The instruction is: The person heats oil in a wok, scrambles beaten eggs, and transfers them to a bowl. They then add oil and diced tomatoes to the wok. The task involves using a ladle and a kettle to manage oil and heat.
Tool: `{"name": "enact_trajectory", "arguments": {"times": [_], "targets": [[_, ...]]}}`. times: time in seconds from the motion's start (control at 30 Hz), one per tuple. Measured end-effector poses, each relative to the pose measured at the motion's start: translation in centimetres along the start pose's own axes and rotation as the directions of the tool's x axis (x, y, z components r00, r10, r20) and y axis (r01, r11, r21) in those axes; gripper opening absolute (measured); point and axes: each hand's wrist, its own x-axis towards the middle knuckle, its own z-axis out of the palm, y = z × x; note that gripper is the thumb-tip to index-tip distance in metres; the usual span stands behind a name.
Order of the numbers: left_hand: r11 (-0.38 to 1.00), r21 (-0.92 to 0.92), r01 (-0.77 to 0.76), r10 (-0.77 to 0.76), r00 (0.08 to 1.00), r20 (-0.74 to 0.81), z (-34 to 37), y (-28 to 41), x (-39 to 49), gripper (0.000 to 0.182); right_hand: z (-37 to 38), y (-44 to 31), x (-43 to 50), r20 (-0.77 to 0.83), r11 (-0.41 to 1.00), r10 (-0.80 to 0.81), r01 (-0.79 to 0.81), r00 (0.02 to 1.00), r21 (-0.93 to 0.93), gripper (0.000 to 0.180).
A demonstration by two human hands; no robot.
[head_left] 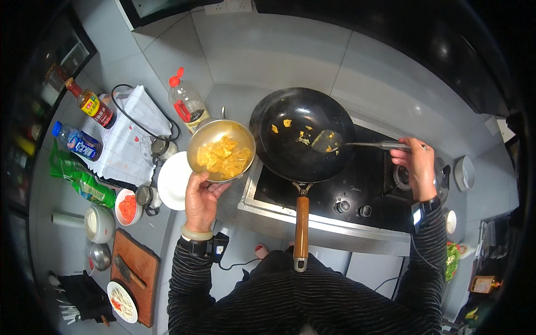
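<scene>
My left hand point(203, 199) holds the near rim of a metal bowl point(195, 140), thumb over the edge. Cooked scrambled egg point(224, 157) lies in the bowl, just left of the wok. In my right hand point(415, 163) is the metal handle of a spatula point(328, 141), whose slotted-looking blade rests over the inside of the black wok point(299, 165). A few small egg scraps point(287, 123) remain on the wok's surface. The wok sits on the gas cooktop point(272, 188), its wooden handle point(301, 226) pointing towards my body.
Left of the bowl are a white plate point(172, 184), an oil bottle point(188, 102) and glass jars point(164, 147). Farther left stand a sauce bottle point(94, 106) and a bowl of chopped red food point(127, 207). A cleaver point(125, 268) lies on a wooden cutting board point(144, 259).
</scene>
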Motion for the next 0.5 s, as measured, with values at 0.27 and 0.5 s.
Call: {"name": "enact_trajectory", "arguments": {"times": [0.27, 0.5], "targets": [[1.0, 0.0, -0.006, 0.006, 0.996, -0.084, -2.8, -0.6, -1.7, 0.039, 4.1, -0.8, 1.0, 0.121, 0.994, -0.107, 0.106, 0.987, 0.009, 0.028], [0.998, -0.006, 0.064, -0.064, 0.994, -0.094, -4.5, -2.8, -2.2, 0.041, 6.4, 0.4, 3.2, 0.17, 0.996, -0.052, 0.04, 0.984, 0.074, 0.026]]}}
